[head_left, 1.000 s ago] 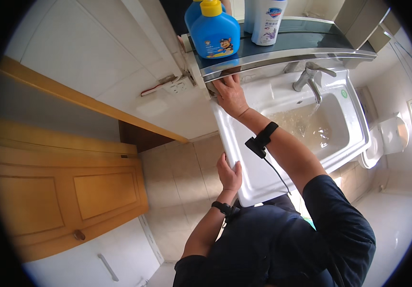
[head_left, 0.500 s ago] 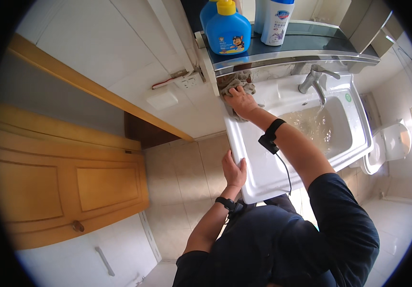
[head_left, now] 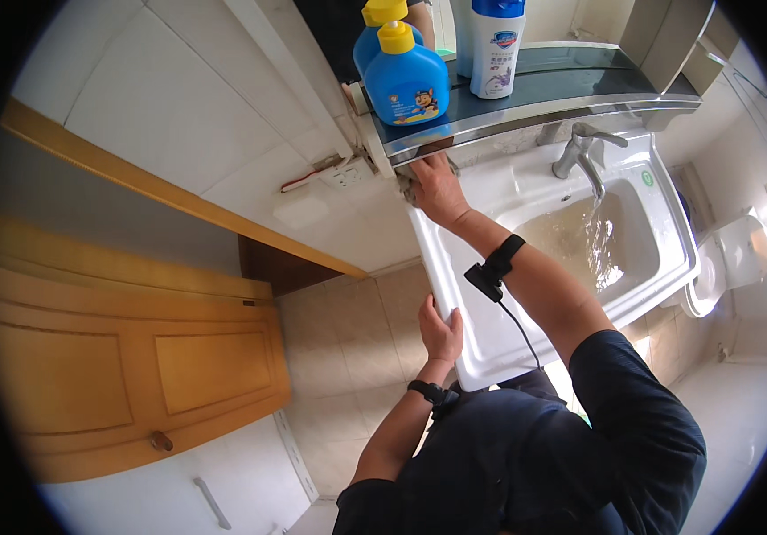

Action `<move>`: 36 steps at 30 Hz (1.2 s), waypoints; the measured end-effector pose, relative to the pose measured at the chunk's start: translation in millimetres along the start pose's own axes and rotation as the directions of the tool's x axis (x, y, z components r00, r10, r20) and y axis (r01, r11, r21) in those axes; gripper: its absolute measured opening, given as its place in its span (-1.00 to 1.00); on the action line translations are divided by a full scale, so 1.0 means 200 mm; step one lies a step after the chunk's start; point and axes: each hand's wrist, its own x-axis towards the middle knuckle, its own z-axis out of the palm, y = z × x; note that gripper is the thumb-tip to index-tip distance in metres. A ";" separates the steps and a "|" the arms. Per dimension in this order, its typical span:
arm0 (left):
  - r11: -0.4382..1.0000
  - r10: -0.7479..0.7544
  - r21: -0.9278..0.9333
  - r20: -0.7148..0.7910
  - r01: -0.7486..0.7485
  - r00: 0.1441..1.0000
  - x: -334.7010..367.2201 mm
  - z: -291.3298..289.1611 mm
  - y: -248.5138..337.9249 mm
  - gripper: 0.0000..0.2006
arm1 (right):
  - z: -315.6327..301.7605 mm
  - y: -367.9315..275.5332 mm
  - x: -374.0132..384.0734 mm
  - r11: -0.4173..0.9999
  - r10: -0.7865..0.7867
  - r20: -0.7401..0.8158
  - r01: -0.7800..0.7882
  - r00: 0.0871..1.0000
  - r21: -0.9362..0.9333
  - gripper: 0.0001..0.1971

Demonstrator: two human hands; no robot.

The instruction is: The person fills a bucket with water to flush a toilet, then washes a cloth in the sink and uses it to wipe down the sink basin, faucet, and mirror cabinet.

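Head view: a shelf [head_left: 570,82] bearing a blue bottle [head_left: 406,85] and white bottle [head_left: 496,61] overhangs the right hand [head_left: 439,193], hiding its fingertips; I cannot tell its grip on the cloth [head_left: 407,190] at the far left corner of the sink [head_left: 490,332]. Loosely spread, the left hand [head_left: 441,335] touches the sink's side.

Labels [head_left: 418,104] on blue bottle [head_left: 404,78], white bottle [head_left: 496,55]
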 end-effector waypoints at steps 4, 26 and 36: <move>0.999 0.001 0.039 0.017 -0.002 1.000 -0.01 0.01 0.01 -0.37 | 0.06 0.20 -0.20 0.950 -0.055 0.254 0.128 0.966 -0.284 -0.51; 0.999 0.025 -0.029 -0.009 -0.026 1.000 -0.01 0.01 -0.03 -0.40 | -0.45 0.84 -0.16 0.858 0.477 -0.404 -0.514 0.781 0.020 -0.59; 0.992 0.079 0.099 -0.025 -0.076 0.997 0.02 0.00 0.00 -0.40 | -0.20 0.31 -0.02 1.000 0.012 -0.248 -0.012 0.969 0.002 -0.48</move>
